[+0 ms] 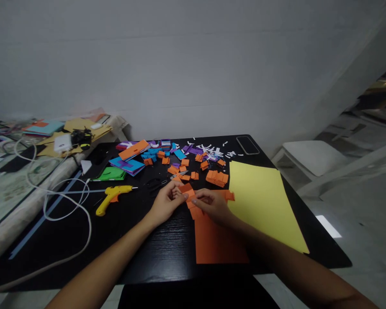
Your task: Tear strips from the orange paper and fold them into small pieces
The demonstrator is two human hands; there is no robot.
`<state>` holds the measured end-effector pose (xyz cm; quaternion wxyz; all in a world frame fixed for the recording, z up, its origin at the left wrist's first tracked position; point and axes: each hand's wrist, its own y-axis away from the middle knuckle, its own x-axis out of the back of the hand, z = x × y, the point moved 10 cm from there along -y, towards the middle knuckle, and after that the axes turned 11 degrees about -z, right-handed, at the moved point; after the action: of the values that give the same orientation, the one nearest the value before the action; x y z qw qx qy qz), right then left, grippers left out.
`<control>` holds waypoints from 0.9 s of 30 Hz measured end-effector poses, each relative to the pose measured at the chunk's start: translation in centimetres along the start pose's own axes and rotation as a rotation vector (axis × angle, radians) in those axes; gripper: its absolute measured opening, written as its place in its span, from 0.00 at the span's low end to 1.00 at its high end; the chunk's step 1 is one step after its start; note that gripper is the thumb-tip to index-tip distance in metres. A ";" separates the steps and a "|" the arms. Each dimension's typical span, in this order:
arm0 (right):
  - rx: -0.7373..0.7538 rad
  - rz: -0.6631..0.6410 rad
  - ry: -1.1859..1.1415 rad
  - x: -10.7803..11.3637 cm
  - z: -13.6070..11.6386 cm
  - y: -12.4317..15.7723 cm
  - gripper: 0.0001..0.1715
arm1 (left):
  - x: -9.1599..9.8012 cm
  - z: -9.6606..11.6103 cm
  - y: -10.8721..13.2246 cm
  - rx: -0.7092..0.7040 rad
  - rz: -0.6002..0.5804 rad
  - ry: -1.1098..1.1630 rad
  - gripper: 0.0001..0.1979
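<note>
My left hand (166, 201) and my right hand (212, 204) meet over the middle of the black table (154, 253). Both pinch a small folded orange paper piece (188, 192) between fingertips, left hand on its left side, right hand on its right. Under my right hand lies a large orange paper sheet (217, 242) with cut notches along its top edge. Beyond the hands lie several small orange folded pieces (216, 177) and black scissors (157, 183).
A yellow paper sheet (263, 201) lies on the right. A yellow glue gun (111, 197) with a white cable (67, 206) sits on the left. Blue, purple and green paper stacks (128, 165), white scraps and a phone (247, 145) are at the back. A white chair (309, 156) stands to the right.
</note>
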<state>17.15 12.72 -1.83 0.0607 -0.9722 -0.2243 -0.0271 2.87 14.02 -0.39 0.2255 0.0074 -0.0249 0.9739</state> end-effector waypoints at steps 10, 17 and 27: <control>-0.009 -0.008 -0.032 -0.3 -0.2 0.2 0.12 | -0.5 0.1 0.2 -0.004 -0.036 -0.007 0.15; 0.156 0.269 0.272 2.0 -2.5 1.2 0.14 | -0.5 0.5 0.3 0.018 -0.028 -0.022 0.15; 0.153 0.201 0.270 1.1 -3.5 1.2 0.10 | -0.8 -0.3 0.5 0.004 -0.027 -0.011 0.20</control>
<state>18.55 11.66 1.60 0.1664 -0.9699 -0.1172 -0.1338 3.38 13.24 -0.76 0.2383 0.0137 -0.0243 0.9708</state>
